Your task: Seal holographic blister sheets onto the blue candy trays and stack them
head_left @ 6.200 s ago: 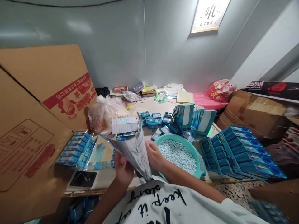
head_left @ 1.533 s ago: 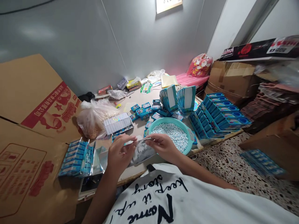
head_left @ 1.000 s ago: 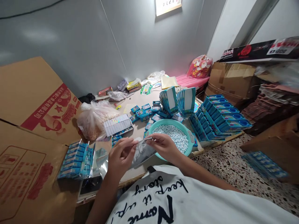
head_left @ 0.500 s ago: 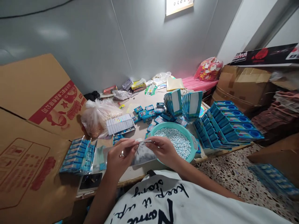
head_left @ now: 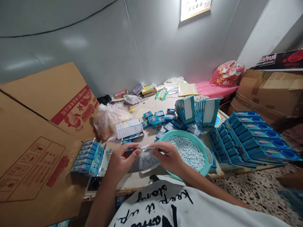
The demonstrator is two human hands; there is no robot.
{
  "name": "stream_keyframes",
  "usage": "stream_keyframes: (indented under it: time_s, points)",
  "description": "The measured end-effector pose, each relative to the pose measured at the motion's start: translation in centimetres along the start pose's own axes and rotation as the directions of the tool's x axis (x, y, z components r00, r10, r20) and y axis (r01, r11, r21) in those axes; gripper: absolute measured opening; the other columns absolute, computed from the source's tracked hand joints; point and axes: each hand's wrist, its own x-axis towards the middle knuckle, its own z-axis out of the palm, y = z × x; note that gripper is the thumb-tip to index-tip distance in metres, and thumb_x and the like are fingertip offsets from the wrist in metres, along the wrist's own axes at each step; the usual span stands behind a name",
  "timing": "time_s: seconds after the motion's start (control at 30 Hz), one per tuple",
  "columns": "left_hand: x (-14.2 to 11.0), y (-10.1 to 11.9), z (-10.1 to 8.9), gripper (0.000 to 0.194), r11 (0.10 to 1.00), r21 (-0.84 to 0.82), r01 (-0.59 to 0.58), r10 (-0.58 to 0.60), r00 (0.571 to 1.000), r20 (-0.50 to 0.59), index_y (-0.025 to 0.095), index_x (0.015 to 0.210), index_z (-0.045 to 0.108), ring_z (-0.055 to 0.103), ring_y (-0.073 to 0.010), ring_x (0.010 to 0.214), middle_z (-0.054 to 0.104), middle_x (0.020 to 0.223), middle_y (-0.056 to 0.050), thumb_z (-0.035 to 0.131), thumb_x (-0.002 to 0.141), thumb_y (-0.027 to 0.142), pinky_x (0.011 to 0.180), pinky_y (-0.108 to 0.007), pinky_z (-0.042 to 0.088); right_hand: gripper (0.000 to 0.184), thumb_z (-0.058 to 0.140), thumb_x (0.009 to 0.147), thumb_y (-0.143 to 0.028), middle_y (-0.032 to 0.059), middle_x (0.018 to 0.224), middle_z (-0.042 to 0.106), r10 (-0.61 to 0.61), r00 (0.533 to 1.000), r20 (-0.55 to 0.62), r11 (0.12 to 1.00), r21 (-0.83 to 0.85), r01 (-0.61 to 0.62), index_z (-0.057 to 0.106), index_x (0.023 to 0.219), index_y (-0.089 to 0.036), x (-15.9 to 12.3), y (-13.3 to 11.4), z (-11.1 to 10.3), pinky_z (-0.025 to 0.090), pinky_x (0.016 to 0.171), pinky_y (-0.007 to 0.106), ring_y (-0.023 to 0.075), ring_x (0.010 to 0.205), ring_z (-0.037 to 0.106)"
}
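Left hand [head_left: 121,163] and right hand [head_left: 167,158] sit close together, fingertips pinching the top edge of a silvery foil pouch [head_left: 145,163] held just above the tabletop [head_left: 127,186], beside a teal basin [head_left: 189,135] of pale blue candies [head_left: 188,153]. A loose pinch could let the pouch slip or crumple; a knock could spill the basin. Fingers hide the pouch's edge, so its contents are hard to make out.
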Motion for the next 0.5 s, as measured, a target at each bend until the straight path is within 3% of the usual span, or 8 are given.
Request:
stream_keyframes:
  time_s: [0.1,0.23,0.43,0.5]
  points:
    - [0.1,0.2,-0.5,0.029,0.985,0.073,-0.156,0.163,0.982,-0.095,0.024,0.114,0.065,0.068,-0.0187,0.102,0.069,0.118,-0.007,0.069,0.085,0.028,0.079,-0.029,0.059,0.016,0.062,0.089,-0.023,0.0039,0.078,0.076,-0.008,1.000,-0.004,1.000,0.002,0.008,0.077,0.090,-0.018,0.5,-0.2,0.3,0.046,0.057,0.019,0.0114,0.062,0.064]
    - [0.0,0.4,-0.8,0.022,0.868,0.273,-0.415,0.460,0.879,-0.125,0.025,0.102,0.065,0.066,-0.0164,0.104,0.069,0.116,-0.003,0.069,0.083,0.014,0.085,-0.028,0.056,0.015,0.062,0.089,-0.021,0.0039,0.078,0.076,-0.044,0.999,-0.017,0.999,0.006,0.045,0.077,0.091,-0.018,0.9,-0.4,0.8,0.048,0.060,0.020,0.0125,0.066,0.066]
    - [-0.6,0.7,-1.2,0.038,0.849,0.298,-0.436,0.485,0.867,-0.114,0.024,0.119,0.061,0.067,-0.0158,0.097,0.072,0.106,-0.003,0.070,0.083,0.013,0.085,-0.030,0.055,0.022,0.061,0.089,-0.010,0.0060,0.084,0.074,-0.294,0.955,-0.038,0.955,0.016,0.295,0.075,0.103,-0.019,0.7,-0.6,0.8,0.049,0.064,0.024,0.0129,0.071,0.065]
    - [-0.8,1.1,-1.6,0.043,0.814,0.319,-0.485,0.537,0.838,-0.098,0.023,0.121,0.061,0.067,-0.0170,0.098,0.073,0.104,-0.004,0.072,0.081,0.011,0.088,-0.034,0.054,0.031,0.059,0.088,-0.006,0.0076,0.088,0.074,-0.391,0.920,-0.014,0.920,0.004,0.391,0.072,0.112,-0.021,0.5,-0.7,0.6,0.051,0.069,0.028,0.0150,0.077,0.065]
